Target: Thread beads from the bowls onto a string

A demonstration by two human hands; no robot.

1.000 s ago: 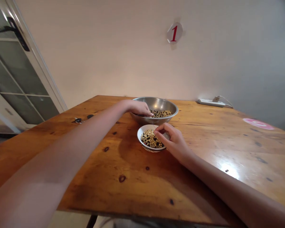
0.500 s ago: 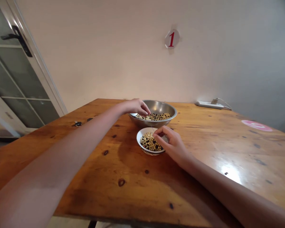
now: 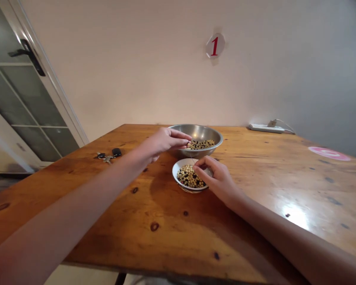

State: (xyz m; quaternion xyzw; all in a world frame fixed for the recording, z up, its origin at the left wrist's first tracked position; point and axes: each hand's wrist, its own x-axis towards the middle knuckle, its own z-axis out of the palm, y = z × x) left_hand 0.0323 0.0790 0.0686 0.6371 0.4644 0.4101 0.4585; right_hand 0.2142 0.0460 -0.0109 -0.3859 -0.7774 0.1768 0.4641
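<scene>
Brown wooden worktop: beside the pinched left hand, a round steel bowl has yellow-black beads left; the right hand grips thin thread.

Left hand at steel bowl; right hand pinching thin strand by white bowl of beans.

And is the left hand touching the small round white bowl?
Apart: the head view shows brown wooden table and the shiny steel bowl's outer side between the left hand and the small round white bowl.
</scene>
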